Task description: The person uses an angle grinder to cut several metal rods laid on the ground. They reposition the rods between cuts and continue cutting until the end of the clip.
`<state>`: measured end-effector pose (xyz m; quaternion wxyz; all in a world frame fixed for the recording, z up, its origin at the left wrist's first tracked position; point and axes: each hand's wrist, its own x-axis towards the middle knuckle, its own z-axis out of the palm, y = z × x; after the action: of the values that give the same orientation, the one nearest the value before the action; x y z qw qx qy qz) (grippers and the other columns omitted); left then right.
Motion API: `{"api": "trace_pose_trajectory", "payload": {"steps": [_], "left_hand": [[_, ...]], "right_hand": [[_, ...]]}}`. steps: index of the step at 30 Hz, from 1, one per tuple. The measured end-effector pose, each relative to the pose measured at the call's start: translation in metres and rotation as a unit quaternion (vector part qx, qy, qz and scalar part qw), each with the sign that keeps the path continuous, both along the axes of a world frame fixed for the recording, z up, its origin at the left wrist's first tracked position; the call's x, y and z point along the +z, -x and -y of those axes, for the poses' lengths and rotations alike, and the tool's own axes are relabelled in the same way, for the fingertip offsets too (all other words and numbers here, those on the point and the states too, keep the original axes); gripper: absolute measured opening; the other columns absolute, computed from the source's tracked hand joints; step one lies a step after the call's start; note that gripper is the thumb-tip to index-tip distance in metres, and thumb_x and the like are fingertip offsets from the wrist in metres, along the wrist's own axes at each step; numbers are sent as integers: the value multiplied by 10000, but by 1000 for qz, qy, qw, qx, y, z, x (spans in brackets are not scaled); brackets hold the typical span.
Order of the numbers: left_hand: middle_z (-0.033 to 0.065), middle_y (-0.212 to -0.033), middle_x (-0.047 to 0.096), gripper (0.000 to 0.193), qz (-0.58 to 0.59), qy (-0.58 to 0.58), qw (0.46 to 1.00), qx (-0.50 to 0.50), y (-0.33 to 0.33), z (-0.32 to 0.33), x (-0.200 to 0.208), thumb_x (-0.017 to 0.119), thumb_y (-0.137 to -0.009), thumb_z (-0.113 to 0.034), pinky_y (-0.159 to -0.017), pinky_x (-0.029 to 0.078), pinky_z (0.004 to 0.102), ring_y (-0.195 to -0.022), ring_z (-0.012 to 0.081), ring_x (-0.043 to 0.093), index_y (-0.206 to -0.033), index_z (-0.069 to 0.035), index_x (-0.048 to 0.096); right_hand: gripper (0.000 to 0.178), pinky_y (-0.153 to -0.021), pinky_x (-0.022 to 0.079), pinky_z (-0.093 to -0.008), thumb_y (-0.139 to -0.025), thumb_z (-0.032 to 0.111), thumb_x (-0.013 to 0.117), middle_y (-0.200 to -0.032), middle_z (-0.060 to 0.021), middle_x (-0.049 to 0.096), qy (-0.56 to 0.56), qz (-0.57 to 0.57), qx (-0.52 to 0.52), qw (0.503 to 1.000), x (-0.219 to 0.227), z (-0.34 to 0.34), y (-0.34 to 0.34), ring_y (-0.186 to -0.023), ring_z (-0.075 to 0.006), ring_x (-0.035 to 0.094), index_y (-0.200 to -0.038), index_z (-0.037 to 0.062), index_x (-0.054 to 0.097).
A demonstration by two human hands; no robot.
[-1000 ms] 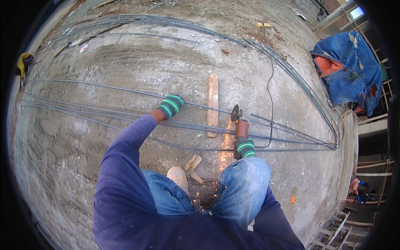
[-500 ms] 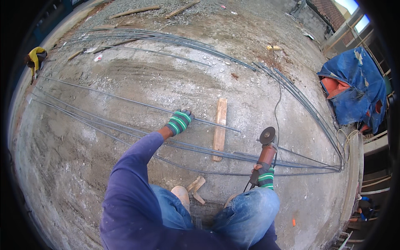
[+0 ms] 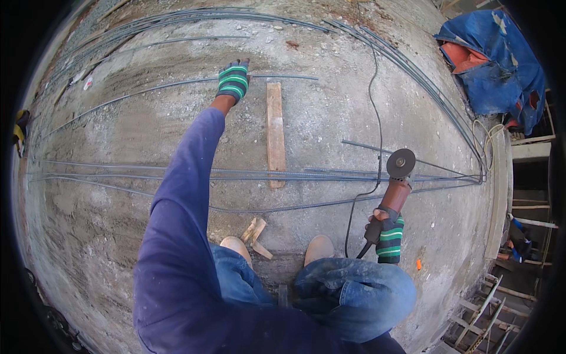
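My left hand (image 3: 233, 82), in a striped green and dark glove, reaches far out and is closed around a thin steel rebar (image 3: 286, 76). Its right end extends beyond the upper end of a wooden block (image 3: 275, 133) lying on the ground. At my right knee, my right hand (image 3: 389, 237) wraps the rear handle of an angle grinder (image 3: 396, 194). The grinder's round disc (image 3: 401, 163) points away from me, above bent rebars (image 3: 342, 175) that cross the ground. Whether the disc spins, I cannot tell. A black cord (image 3: 380, 138) trails from the tool.
Several more rebars (image 3: 194, 16) curve across the far side toward the right. A blue tarp (image 3: 501, 65) covers something at the far right. A broken wood piece (image 3: 254, 236) lies between my shoes. Another person (image 3: 21, 130) shows at the left edge; an orange bit (image 3: 418, 264) lies right.
My left hand has carried the rebar farther away from me, apart from the other rebars. The grinder stays in my right hand, beside my knee. The view has tilted nearer and turned.
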<state>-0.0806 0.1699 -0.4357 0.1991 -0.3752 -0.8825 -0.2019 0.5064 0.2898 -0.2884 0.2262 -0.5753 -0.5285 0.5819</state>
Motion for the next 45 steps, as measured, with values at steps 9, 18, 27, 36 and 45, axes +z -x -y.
{"api": "trace_pose_trajectory", "payload": {"steps": [9, 18, 27, 36, 45], "left_hand": [[226, -1027, 698, 426, 312, 159, 914, -204, -162, 101, 15, 670, -1017, -442, -842, 554, 525, -986, 432, 698, -1084, -22, 698], [220, -903, 730, 532, 371, 219, 877, -211, -206, 152, 7, 641, -995, -575, -801, 541, 551, -911, 461, 710, -992, -52, 740], [212, -849, 738, 487, 248, 182, 933, -189, -156, 109, 13, 736, -924, -542, -761, 563, 541, -853, 450, 730, -911, -56, 766], [187, -1429, 616, 584, 87, 78, 972, -204, -49, 63, -1, 699, -973, -465, -1119, 426, 536, -1313, 383, 588, -1394, -70, 609], [177, -1089, 739, 294, 114, 164, 979, -41, 43, 18, -37, 632, -1034, -346, -947, 520, 553, -1068, 392, 704, -1097, -72, 718]], "right_hand": [[370, -545, 595, -358, -838, 278, 812, -816, -105, 688, 11, -23, -7, 1000, 20, -41, -35, -613, -248, 688, -1080, 29, 683], [370, -509, 466, -330, -889, 433, 819, -859, 12, 628, 22, -130, -2, 991, 9, -91, -88, -646, -167, 569, -1109, 171, 679], [378, -502, 465, -325, -908, 437, 801, -852, 16, 620, 47, -132, 12, 990, -22, -114, -84, -644, -160, 568, -1136, 167, 666], [444, -575, 528, -359, -844, 338, 889, -892, -28, 640, 64, -111, -35, 991, 23, -94, -95, -684, -204, 605, -1145, 138, 631], [547, -572, 543, -351, -837, 323, 857, -919, -41, 634, -23, -59, -63, 996, 70, -45, -33, -694, -204, 616, -1275, 128, 594]]}}
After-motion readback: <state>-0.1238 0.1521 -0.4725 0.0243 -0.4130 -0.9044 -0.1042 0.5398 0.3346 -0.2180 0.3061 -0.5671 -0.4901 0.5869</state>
